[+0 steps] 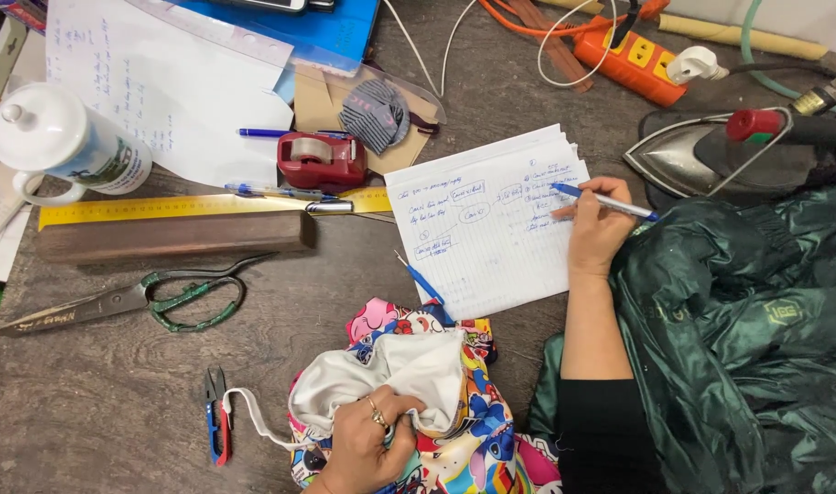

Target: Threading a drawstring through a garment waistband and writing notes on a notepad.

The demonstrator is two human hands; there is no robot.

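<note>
Lying far left of the hands were a white mug (56, 137) with a lid, a yellow ruler (161, 209) along a wooden block (175, 237), and big scissors (125, 302) with green handles. Just beyond the ruler sat a red tape dispenser (322, 161) and a blue pen (280, 134); farther off, loose paper (152, 82). Stood at far right: an iron (711, 155), with an orange power strip (633, 59) beyond it. Filling the near right, dark green fabric (738, 338), crowding the right forearm. Near left, small red-and-blue snips (216, 425), close to a white strap running from the cloth.

Cut off at the bottom edge: the cloth and the left wrist. Too small to read: the writing on the pad. Hidden under the left fingers: part of the white lining.

Held a blue pen (605, 202) in the right hand (596, 233), fingers pinched tight round it, tip on the far right part of a white notepad (486, 220) at mid-table. Gripped a bunched cartoon-print cloth (436, 402) in the left hand (367, 444), fingers curled closed into it, at the near edge. Bright colours outside, white lining showing on top, a second blue pen (427, 285) lying between it and the pad.
</note>
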